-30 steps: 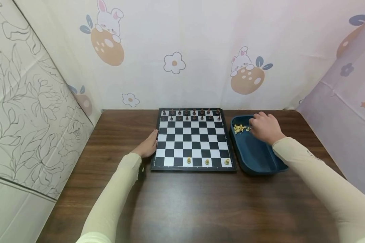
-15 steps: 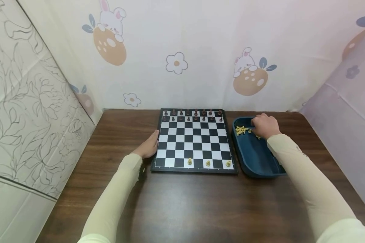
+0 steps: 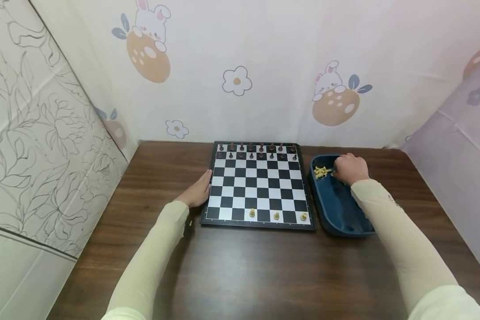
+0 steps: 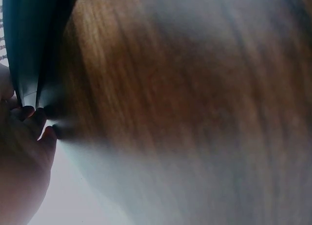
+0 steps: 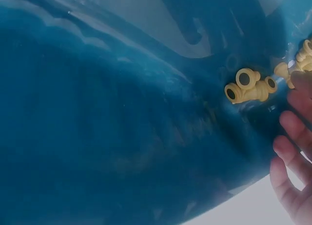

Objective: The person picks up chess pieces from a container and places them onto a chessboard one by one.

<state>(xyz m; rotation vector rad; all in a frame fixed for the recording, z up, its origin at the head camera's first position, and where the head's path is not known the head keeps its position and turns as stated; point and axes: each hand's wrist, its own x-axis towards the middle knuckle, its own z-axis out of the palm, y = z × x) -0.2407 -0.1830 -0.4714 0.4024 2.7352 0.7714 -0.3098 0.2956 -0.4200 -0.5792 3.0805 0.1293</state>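
Note:
My left hand (image 3: pixel 197 190) lies along the left edge of the chessboard (image 3: pixel 240 181), fingers straight; in the left wrist view its fingertips (image 4: pixel 48 135) are at the board's dark side. My right hand (image 3: pixel 351 169) reaches into the far end of a blue plastic tub (image 3: pixel 338 209). In the right wrist view its fingers (image 5: pixel 292 127) are loosely bent and spread beside cream chess pieces (image 5: pixel 251 86); the foremost fingertip is right at one piece, and the thumb is hidden. Three cream pieces (image 3: pixel 277 216) stand on the board's near row. Dark red pieces (image 3: pixel 261 155) fill the two far rows.
A brown wooden table (image 3: pixel 240 271) bears the board and tub. A printed curtain (image 3: pixel 276 89) hangs right behind the table, a patterned wall panel (image 3: pixel 56 133) stands at left, and another curtain side (image 3: pixel 460 178) at right. The tub stands close to the board's right edge.
My right hand has gone lower into the tub and slightly nearer among the cream pieces. My left hand stays at the board's edge. The head view has shifted slightly.

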